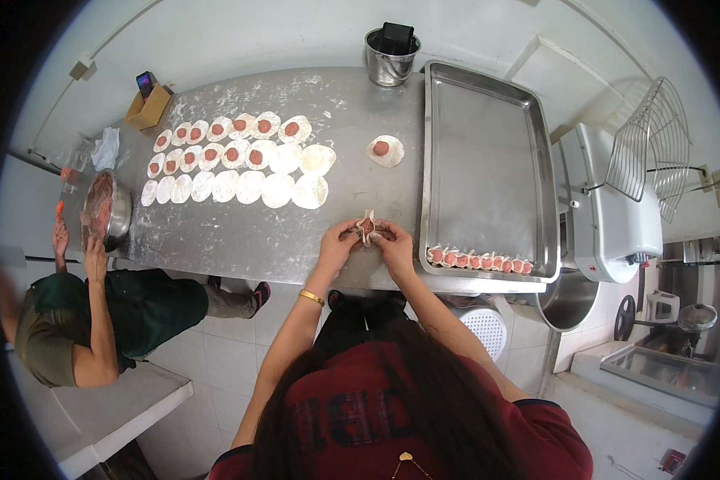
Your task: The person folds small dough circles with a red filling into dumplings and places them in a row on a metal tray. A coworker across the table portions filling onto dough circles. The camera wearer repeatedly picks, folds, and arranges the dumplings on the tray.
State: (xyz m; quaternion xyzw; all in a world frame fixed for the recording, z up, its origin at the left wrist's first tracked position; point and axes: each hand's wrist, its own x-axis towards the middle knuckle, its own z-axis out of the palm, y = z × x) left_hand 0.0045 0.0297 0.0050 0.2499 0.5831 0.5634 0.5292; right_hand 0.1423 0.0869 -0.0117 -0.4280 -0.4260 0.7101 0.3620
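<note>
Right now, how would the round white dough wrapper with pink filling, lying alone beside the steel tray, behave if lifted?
Probably floppy: the round white dough wrapper looks thin. Its pink filling, sitting uncovered, may shift. Lying flat, it seems unlikely to roll.

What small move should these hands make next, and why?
Probably gather the flaring edge of the wrapper closer around its pink filling: the left hand and right hand both pinch it, and its folds stand outward with the filling exposed.

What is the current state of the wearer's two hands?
Left hand: closed, holding the filled wrapper at its left edge.
Right hand: closed, holding the same filled wrapper's right edge.
</note>
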